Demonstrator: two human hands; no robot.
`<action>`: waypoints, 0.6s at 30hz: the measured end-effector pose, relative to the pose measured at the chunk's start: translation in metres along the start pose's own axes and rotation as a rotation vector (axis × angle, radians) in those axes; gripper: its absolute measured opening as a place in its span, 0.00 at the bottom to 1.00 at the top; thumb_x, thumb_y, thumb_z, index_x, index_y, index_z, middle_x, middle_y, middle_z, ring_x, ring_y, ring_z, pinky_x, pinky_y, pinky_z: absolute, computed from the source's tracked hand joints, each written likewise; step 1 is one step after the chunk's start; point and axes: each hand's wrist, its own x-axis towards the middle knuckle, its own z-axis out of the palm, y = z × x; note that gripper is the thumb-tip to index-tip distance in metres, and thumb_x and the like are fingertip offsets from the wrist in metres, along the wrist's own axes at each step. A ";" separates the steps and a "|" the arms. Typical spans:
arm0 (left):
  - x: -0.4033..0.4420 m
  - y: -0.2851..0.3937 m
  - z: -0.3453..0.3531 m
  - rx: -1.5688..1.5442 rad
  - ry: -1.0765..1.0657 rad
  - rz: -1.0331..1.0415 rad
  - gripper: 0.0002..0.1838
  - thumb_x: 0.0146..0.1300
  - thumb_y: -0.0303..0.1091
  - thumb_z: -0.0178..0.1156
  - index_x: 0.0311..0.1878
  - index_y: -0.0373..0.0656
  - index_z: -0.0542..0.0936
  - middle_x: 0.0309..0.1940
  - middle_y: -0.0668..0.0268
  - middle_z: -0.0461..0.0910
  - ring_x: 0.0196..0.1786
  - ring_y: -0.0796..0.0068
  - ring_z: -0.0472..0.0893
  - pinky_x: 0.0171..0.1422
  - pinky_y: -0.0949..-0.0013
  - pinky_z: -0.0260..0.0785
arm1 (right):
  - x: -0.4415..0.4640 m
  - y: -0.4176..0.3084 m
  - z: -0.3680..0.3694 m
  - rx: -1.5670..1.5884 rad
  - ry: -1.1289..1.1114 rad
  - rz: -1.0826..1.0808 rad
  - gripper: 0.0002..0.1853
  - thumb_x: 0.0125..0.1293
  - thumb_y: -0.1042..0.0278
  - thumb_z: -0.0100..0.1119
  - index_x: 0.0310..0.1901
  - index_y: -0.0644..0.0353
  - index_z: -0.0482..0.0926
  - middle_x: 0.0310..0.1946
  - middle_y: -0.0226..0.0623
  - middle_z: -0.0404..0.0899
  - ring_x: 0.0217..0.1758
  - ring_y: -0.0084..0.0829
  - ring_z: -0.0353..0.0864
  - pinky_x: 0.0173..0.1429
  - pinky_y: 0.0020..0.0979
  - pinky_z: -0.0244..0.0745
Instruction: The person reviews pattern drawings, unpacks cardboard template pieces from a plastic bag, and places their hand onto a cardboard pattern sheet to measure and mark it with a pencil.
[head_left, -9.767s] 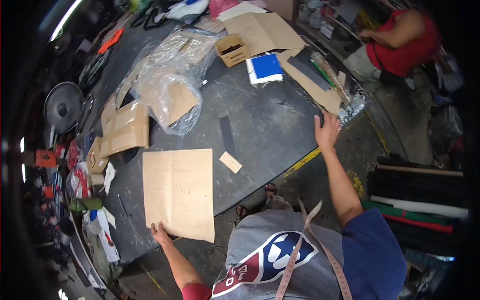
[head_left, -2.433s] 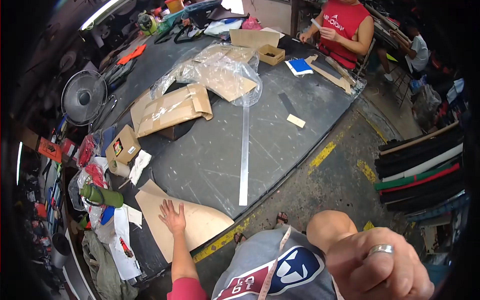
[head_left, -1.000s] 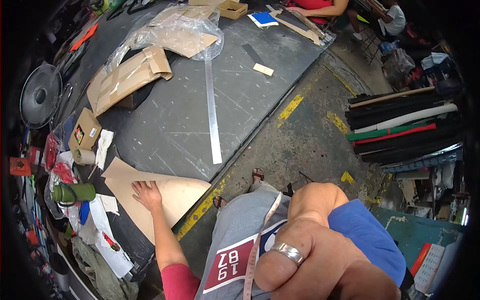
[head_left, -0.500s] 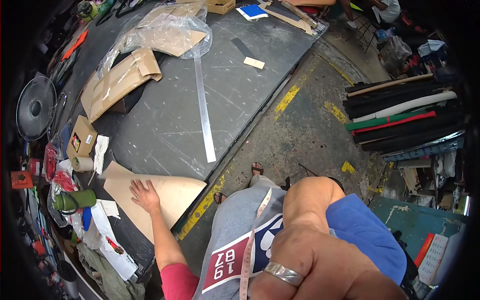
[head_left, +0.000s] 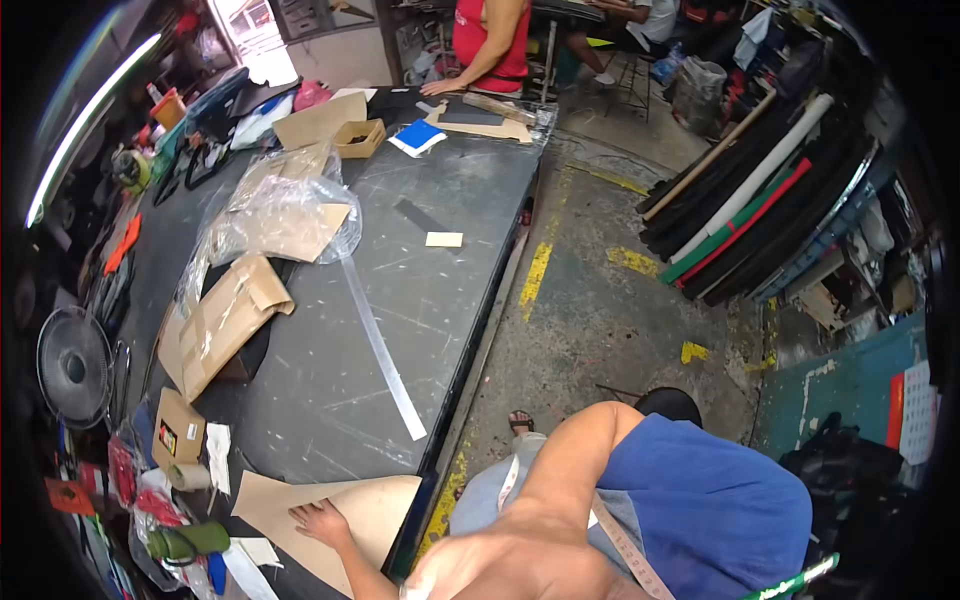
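My left hand [head_left: 321, 522] lies flat with its fingers spread on a tan sheet of card or paper [head_left: 375, 510] at the near corner of the dark table. One edge of the sheet curls up. Very close to the camera is my right hand [head_left: 500, 565], large and blurred at the bottom edge, with its fingers hidden. A measuring tape [head_left: 630, 550] hangs down over my shirt. At the bottom right a thin green stick-like thing with white lettering [head_left: 800, 578] shows; I cannot tell whether it is held.
A long metal ruler [head_left: 385, 350] lies on the table [head_left: 300, 370]. Taped cardboard [head_left: 225, 325], clear plastic [head_left: 285, 215], a small box [head_left: 180, 425] and a fan [head_left: 75, 367] line the left. Fabric rolls [head_left: 750, 190] stand at right. A person in red [head_left: 490, 45] stands at the far end.
The view has tilted up, bringing in the far end of the table and a person. My left hand stays on the sheet. My right hand shows less, its ring and fingers no longer visible.
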 end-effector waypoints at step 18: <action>0.010 -0.031 0.047 -0.022 0.388 0.157 0.31 0.71 0.53 0.52 0.69 0.41 0.74 0.69 0.51 0.73 0.74 0.48 0.66 0.79 0.42 0.51 | -0.045 -0.011 0.015 -0.092 0.065 0.235 0.27 0.69 0.50 0.64 0.39 0.76 0.88 0.26 0.38 0.77 0.25 0.30 0.76 0.31 0.28 0.71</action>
